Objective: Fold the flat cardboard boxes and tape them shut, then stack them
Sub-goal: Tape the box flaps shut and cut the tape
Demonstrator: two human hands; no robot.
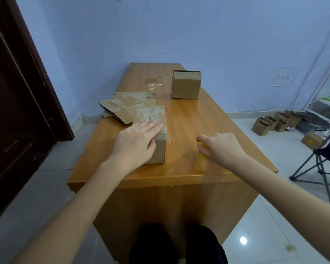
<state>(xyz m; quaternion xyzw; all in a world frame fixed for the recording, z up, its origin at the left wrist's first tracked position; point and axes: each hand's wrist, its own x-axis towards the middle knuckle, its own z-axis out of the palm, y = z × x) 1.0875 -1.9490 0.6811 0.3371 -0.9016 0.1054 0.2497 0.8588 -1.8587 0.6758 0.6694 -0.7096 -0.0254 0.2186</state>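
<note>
Left hand (pixel 135 140) presses box (pixel 156 130); flat cardboard (pixel 122 105) behind.

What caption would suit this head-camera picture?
Left hand presses a folded box on the table; right hand grips something yellow.

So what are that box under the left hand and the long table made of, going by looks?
The closed brown box under the left hand looks like corrugated cardboard: matte, scuffed, creased, with worn print on top. The long orange-brown table looks like wood or wood-look laminate; grain lines show and its smooth top gives a soft sheen. Which of the two cannot be told from here.
</note>
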